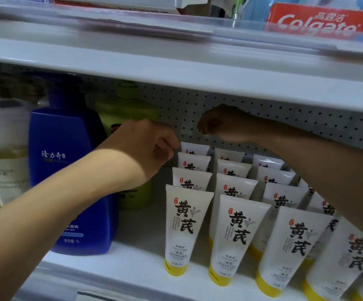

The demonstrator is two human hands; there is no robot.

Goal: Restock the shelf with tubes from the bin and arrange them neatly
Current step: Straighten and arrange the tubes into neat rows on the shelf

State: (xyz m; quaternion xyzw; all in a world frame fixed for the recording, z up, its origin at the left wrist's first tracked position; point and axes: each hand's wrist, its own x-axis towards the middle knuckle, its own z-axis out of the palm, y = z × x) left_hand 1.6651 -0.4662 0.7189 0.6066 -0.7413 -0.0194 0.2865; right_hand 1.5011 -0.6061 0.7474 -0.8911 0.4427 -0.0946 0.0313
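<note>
White tubes with yellow caps (187, 231) stand cap-down in several rows on the white shelf (137, 263), running from front to back. My left hand (152, 148) reaches in from the left, its thumb and fingertips pinched on the top left corner of the rearmost tube (195, 148) of the left row. My right hand (221, 124) hovers in shadow near the pegboard back, above the rear tubes. Its fingers are curled, nothing shows in them, and its forearm crosses over the right rows. The bin is out of view.
A tall blue 1L bottle (67, 174) stands left of the tubes, a green bottle (130, 118) behind it and pale bottles (2, 153) at the far left. The upper shelf's underside (176, 68) hangs low over my hands. A red Colgate box (319, 20) lies on that upper shelf.
</note>
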